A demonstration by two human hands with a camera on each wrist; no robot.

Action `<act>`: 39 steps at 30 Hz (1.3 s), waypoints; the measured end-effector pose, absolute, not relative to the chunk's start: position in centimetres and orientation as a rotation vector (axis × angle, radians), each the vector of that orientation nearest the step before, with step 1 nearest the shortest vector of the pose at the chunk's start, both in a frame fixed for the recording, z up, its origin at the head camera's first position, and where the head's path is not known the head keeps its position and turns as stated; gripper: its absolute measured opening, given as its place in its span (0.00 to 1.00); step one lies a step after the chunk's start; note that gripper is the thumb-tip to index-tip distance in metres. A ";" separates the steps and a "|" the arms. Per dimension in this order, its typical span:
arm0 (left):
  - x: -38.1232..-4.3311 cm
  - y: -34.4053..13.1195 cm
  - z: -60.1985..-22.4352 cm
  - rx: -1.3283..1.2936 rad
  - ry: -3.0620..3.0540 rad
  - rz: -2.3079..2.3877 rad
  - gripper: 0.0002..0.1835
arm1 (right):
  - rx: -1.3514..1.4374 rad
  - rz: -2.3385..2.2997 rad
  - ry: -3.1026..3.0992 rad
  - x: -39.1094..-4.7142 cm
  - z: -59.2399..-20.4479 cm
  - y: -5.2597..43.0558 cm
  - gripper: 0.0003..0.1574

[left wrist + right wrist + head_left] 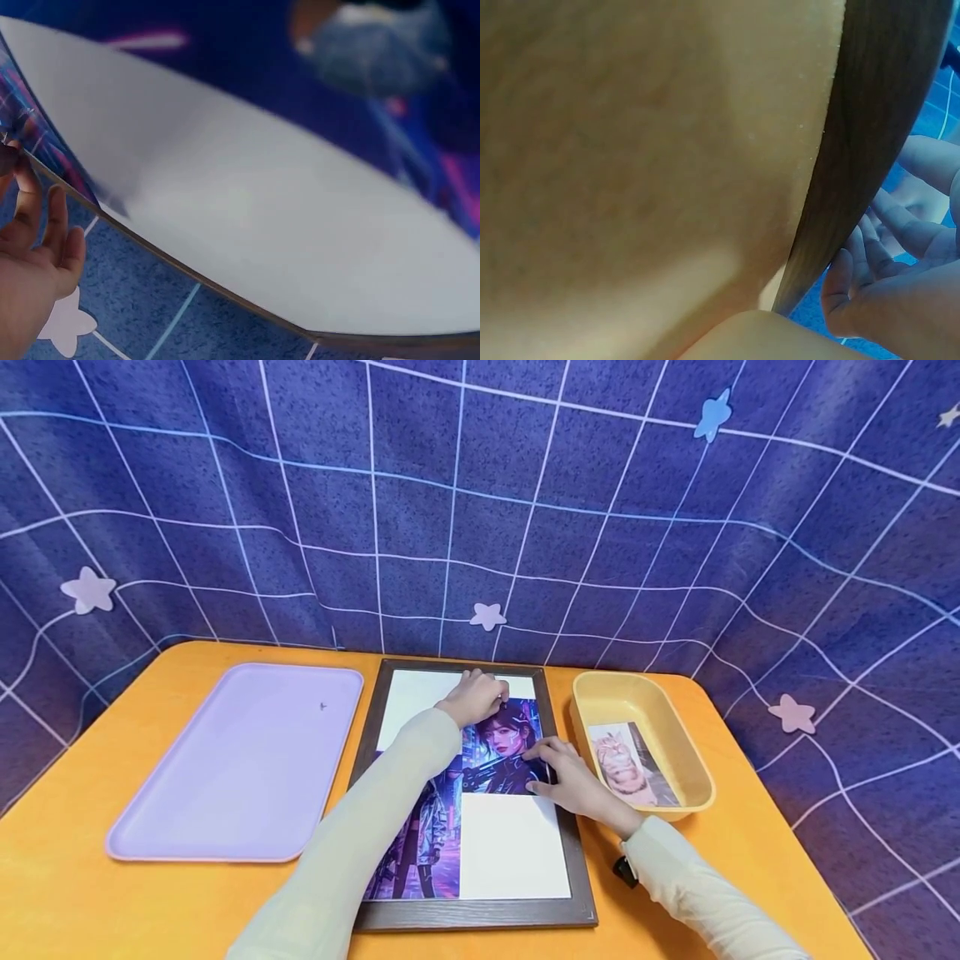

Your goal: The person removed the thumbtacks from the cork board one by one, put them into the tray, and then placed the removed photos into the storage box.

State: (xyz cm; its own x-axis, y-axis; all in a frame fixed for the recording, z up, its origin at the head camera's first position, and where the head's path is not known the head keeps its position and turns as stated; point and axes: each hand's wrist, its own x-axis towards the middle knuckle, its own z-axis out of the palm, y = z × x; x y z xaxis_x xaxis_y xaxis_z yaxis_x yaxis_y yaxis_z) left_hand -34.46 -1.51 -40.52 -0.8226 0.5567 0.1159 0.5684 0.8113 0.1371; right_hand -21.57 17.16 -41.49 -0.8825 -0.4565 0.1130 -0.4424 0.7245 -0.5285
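Observation:
A dark-framed white board (517, 852) lies on the table with two purple-blue illustrated picture cards on it. The upper right card (498, 743) shows a figure's head and dark jacket. The lower left card (446, 827) shows a figure's legs and is partly hidden by the left sleeve. My left hand (477, 696) is at the upper card's top edge, fingers bent, pinching what looks like a tiny thin pin (6, 138). With fingers spread, my right hand (567, 777) touches that card's right side, thumb near its lower corner.
Left of the board lies a lilac tray (247, 760) with a tiny dark piece (323, 706) on it. On the right stands a yellow basin (675, 752) holding cat picture cards (622, 764). A blue grid-patterned curtain (420, 510) hangs behind the orange table (67, 852).

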 end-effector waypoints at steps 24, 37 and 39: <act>-34.2 -1.2 -40.7 -0.990 -2.917 -0.271 0.05 | -0.759 -0.876 2.889 -21.6 -41.5 17.2 0.20; -34.1 -1.1 -40.6 -0.958 -2.935 -0.257 0.03 | -0.739 -0.871 2.886 -21.6 -41.5 17.1 0.20; -34.1 -1.1 -40.6 -0.959 -2.932 -0.260 0.02 | -0.747 -0.871 2.889 -21.6 -41.4 17.1 0.20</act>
State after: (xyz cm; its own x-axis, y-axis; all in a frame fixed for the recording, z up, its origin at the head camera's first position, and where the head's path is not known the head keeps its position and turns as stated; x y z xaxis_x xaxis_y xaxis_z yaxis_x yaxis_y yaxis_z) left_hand -34.10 -1.11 -40.61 -0.8071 0.5827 0.0950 0.5903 0.7940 0.1451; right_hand -21.59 17.09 -41.44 -0.8840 -0.4558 0.1040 -0.4374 0.7276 -0.5285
